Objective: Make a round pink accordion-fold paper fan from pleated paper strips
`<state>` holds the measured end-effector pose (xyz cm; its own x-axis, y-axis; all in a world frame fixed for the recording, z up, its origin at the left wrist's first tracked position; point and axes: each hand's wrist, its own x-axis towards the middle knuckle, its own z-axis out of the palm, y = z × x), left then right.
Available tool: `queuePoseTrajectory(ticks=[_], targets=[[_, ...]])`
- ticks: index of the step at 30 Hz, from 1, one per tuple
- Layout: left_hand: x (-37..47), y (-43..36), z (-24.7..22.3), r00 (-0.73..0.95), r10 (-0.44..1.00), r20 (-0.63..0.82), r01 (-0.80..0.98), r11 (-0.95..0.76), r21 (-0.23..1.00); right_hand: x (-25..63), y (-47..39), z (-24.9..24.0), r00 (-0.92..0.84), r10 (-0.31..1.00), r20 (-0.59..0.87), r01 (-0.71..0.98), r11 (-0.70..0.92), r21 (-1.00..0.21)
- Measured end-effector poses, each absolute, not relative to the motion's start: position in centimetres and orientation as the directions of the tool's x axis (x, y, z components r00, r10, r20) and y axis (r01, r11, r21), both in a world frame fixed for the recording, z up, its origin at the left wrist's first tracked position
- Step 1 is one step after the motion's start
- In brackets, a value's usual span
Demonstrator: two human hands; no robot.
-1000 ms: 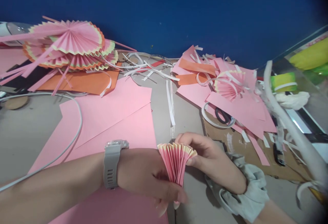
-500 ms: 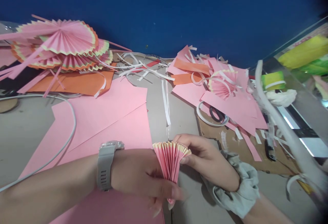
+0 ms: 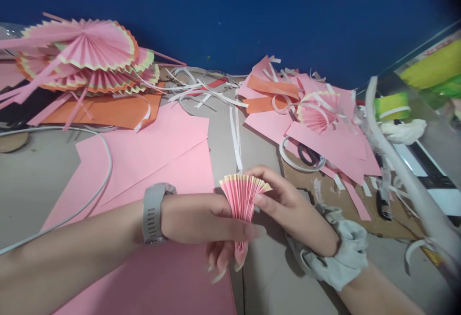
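Observation:
A pleated paper fan (image 3: 240, 195), pink with a pale yellow edge, is held upright between my two hands. Its narrow lower end is pinched by my left hand (image 3: 212, 224), the thumb lying across the folds and the other fingers curled behind. My right hand (image 3: 283, 204) grips the fan's upper right edge, thumb in front and fingers at the back. The pleats spread at the top and bunch together at the bottom. Beneath my left forearm lie large pink paper sheets (image 3: 158, 161).
Finished-looking pleated fans (image 3: 90, 51) with pink strips are stacked at the back left on orange paper (image 3: 108, 111). Pink paper scraps (image 3: 331, 147) pile up at the right on cardboard (image 3: 298, 185). White paper strips (image 3: 236, 137) lie in the middle. A white cable (image 3: 108, 161) loops at left.
Both hands have risen slightly with the fan, farther from me over the table. The view has shifted a little. Both hands keep their hold on the fan.

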<state>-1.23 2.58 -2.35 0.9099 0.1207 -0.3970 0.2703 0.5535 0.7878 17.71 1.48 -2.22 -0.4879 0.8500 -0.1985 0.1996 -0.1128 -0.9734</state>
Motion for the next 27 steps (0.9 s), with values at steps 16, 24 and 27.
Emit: queuePoseTrajectory(ticks=[16, 24, 27], targets=[[-2.3, 3.2, -1.1, 0.925, -0.07, -0.373, 0.37, 0.379, 0.848, 19.4, 1.5, -1.2, -0.706, 0.705, -0.069, 0.13, 0.034, -0.991], [-2.3, 3.2, -0.8, 0.917, -0.078, -0.39, 0.387, 0.411, 0.826, 19.9, 1.8, -0.6, -0.738, 0.674, -0.025, 0.067, 0.035, -0.997], [-2.3, 3.1, -0.9, 0.904, -0.084, -0.418, 0.413, 0.421, 0.808, 19.9, 1.8, -0.1, -0.722, 0.689, -0.066, 0.132, 0.042, -0.99]])
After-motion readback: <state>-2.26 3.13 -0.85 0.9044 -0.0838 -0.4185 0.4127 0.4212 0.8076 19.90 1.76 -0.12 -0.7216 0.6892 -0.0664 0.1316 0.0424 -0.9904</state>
